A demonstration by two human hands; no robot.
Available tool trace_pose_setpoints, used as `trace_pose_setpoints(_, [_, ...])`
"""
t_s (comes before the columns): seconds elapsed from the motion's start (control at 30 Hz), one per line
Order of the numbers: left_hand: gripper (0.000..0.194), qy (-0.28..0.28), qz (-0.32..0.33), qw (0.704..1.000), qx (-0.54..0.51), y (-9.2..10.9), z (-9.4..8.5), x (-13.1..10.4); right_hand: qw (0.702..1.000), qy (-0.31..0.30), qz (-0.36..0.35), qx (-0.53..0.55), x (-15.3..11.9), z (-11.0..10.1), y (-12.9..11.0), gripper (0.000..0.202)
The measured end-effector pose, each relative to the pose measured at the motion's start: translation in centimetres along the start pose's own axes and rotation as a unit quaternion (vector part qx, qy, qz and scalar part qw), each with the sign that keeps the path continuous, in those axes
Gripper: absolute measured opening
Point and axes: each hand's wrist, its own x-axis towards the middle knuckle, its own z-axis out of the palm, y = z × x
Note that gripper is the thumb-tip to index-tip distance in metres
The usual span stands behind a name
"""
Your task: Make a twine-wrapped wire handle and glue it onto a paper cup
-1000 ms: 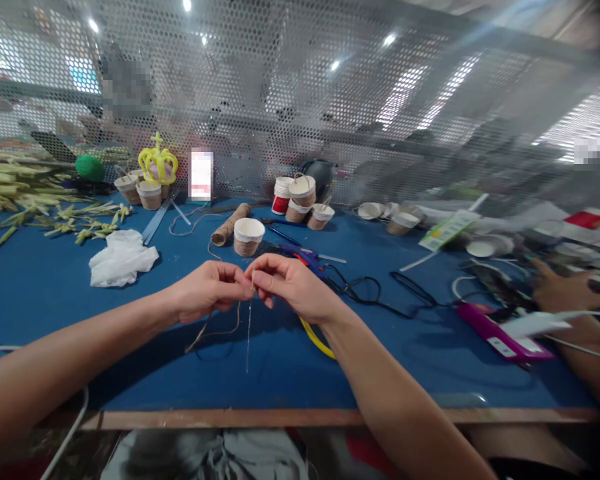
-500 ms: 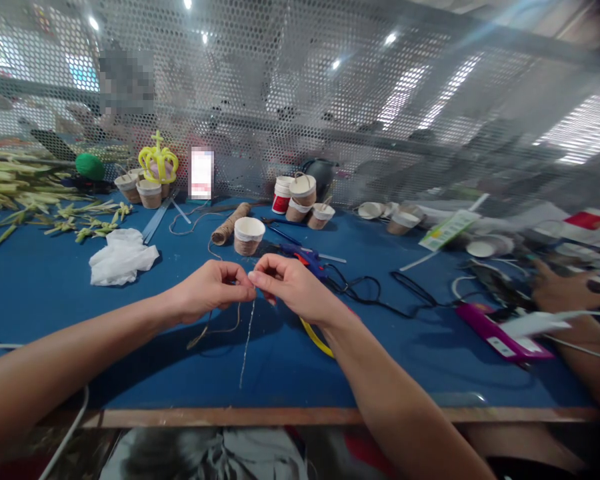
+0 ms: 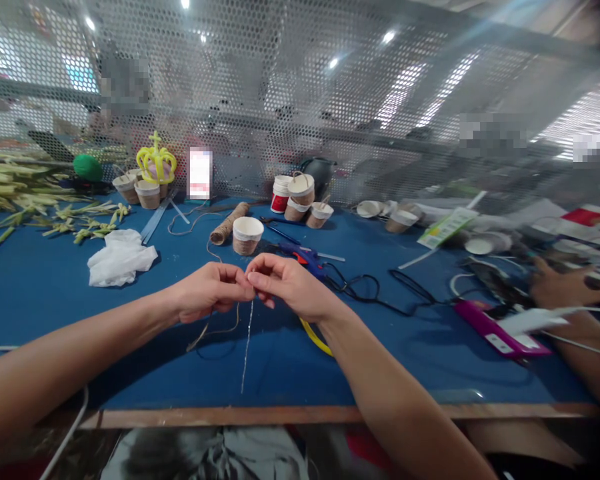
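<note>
The left hand [image 3: 205, 291] and right hand [image 3: 294, 287] meet above the blue counter [image 3: 145, 347], the fingers of each pinched almost without gap on the top of a thin, whitish, twisted strand [image 3: 248, 340]; its lower end hangs free; thin brown twine [image 3: 238, 320] droops beneath the left hand; a white-rimmed, brown-wrapped round cup [image 3: 247, 245] stands beyond; the step looks like twisting the strand; the next move seems to call for a light, steady pinch.

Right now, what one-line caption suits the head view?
Left hand and right hand meet at a thin, pale, shiny strand dangling over a blue tabletop.
</note>
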Motion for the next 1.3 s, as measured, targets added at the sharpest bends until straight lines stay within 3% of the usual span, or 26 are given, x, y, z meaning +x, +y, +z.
trace_pose_setpoints(0.13, [0.021,0.003,-0.009,1.000,0.003,0.26,0.06,-0.15,1.000,0.007,0.000,-0.004,-0.04,-0.23,0.01,0.025])
trace_pose_setpoints(0.33, [0.015,-0.037,-0.003,0.998,0.044,0.71,-0.25,-0.30,1.000,0.008,0.006,-0.023,-0.27,-0.41,-0.12,0.025])
trace_pose_setpoints(0.5, [0.013,0.011,0.065,0.976,0.209,0.89,-0.19,-0.26,0.999,0.011,0.010,-0.040,-0.06,-0.49,0.07,0.025])
trace_pose_setpoints(0.6, [0.012,0.039,0.092,0.963,0.249,0.87,-0.07,-0.25,0.999,0.016,0.009,-0.049,0.04,-0.44,0.20,0.026])
trace_pose_setpoints(1.1, [0.018,0.091,0.085,0.972,0.200,0.46,0.50,-0.23,0.988,0.064,-0.008,-0.137,-0.12,0.10,0.16,0.021])
trace_pose_setpoints(1.3, [0.018,0.060,0.037,0.991,0.113,0.59,0.49,-0.30,0.998,0.043,-0.022,-0.048,-0.10,0.25,0.07,0.023])
